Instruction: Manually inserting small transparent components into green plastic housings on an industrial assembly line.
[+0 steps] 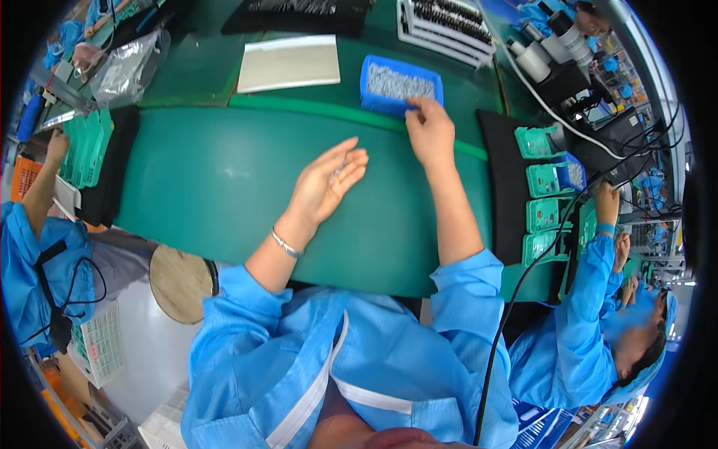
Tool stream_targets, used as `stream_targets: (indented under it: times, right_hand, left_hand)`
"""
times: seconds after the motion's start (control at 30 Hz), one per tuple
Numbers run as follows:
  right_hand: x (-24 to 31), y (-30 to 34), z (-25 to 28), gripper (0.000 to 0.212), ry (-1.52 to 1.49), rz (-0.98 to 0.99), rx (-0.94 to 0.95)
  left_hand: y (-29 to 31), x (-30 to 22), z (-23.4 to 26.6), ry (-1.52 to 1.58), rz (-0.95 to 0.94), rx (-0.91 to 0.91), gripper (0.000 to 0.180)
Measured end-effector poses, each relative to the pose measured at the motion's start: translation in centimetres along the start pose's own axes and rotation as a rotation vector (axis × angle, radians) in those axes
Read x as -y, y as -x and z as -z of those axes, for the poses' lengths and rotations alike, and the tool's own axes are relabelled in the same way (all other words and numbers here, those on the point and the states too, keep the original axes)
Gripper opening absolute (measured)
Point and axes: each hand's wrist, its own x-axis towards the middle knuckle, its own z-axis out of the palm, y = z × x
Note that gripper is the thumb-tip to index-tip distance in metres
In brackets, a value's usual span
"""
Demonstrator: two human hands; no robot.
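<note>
My left hand (326, 183) is turned palm up over the green work surface, its fingers curved into a cup. A few small pale parts (339, 168) seem to lie in it, too small to name. At the near right rim of a blue bin (381, 102), my right hand (431, 131) has its thumb and fingertips drawn together. Whether anything is between those fingertips cannot be made out. Many small whitish pieces (396, 81) fill the bin.
A pale flat board (289, 64) lies left of the bin. Behind stands a white rack (446, 31) of dark parts. Green trays (544, 178) line the right side, where a co-worker's arm (604, 206) reaches in. More green trays (87, 150) and another person's arm (46, 176) are at left.
</note>
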Motion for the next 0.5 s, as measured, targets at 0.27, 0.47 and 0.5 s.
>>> stream_targets:
  times: [0.27,0.47,0.5]
  right_hand:
    - [1.3,2.6,-0.1,0.022,0.002,0.156,-0.184]
    - [6.9,8.2,0.0,0.014,-0.275,0.138,0.368]
    - [7.8,8.7,-0.2,0.014,-0.268,0.094,0.467]
  left_hand:
    - [0.0,0.2,1.3,-0.032,-0.129,-0.066,0.029]
    - [-1.1,-0.5,1.8,0.127,-0.173,-0.076,0.023]
    - [-1.0,-0.5,1.8,0.127,-0.159,-0.077,0.023]
